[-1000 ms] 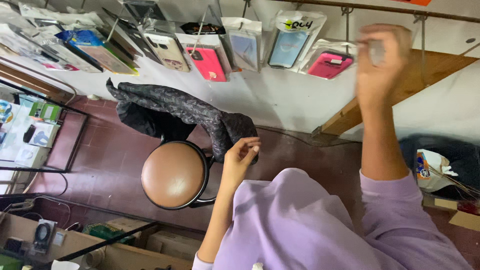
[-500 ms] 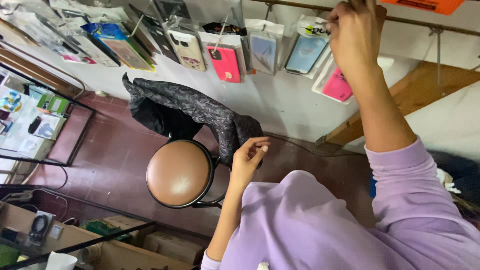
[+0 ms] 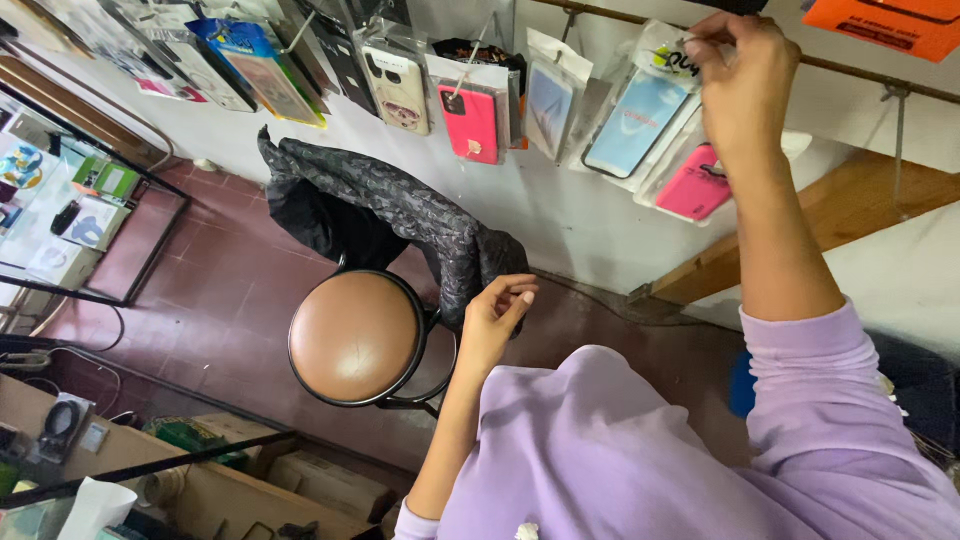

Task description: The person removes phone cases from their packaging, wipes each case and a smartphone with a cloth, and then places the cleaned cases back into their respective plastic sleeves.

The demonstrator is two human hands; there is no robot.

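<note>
My right hand [image 3: 742, 85] is raised to the wall rack, its fingers pinched on the top of a clear packet holding a light blue phone case [image 3: 634, 120]. A pink phone case [image 3: 693, 184] in its packet hangs just below that hand. My left hand [image 3: 492, 318] hangs low with loosely curled fingers and holds nothing; it is near the edge of a dark patterned jacket [image 3: 395, 215]. The jacket is draped over the back of a round brown stool [image 3: 354, 337].
Several packaged phone cases [image 3: 470, 120] hang in a row on wall hooks. A wooden shelf [image 3: 800, 235] slants at the right. A glass display case [image 3: 70, 215] stands at the left. A counter [image 3: 150, 470] with small items runs along the bottom left.
My right hand has moved left along the rack and taken hold of the packet with the light blue case. The left hand has barely shifted. The view has drifted right.
</note>
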